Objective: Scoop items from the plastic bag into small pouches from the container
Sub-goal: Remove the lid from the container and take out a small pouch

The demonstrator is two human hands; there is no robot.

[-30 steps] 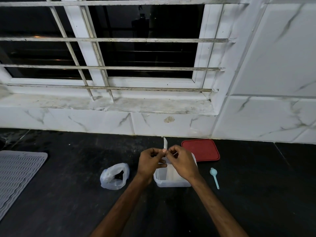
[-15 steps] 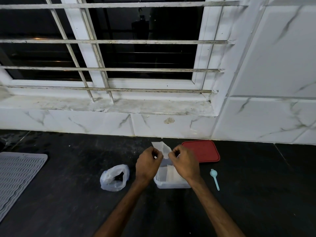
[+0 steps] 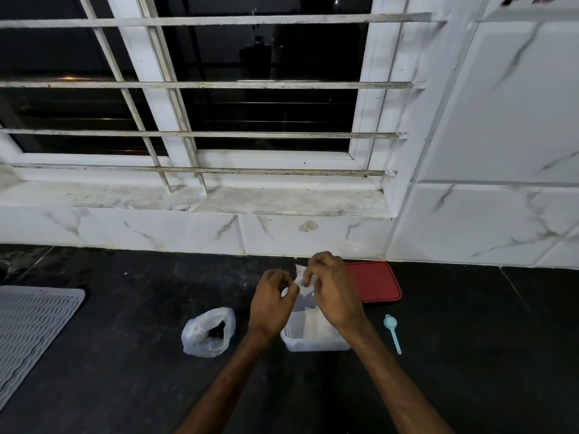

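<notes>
A small clear pouch [image 3: 301,280] is pinched between my left hand [image 3: 272,303] and my right hand [image 3: 332,292], just above a clear plastic container [image 3: 313,341] on the black counter. More pouches stand inside the container. A crumpled white plastic bag [image 3: 208,332] with dark contents sits open to the left of the container. A light blue scoop [image 3: 392,332] lies on the counter to the right. My fingers hide most of the pouch.
The container's red lid [image 3: 377,281] lies flat behind my right hand, near the tiled wall. A grey ribbed mat [image 3: 28,330] covers the counter's far left. A barred window and its sill [image 3: 219,202] rise behind the counter.
The pouch was a thin upright strip between my fingers; it has spread wider and my right hand has risen slightly over it. Bag, scoop and lid have not moved.
</notes>
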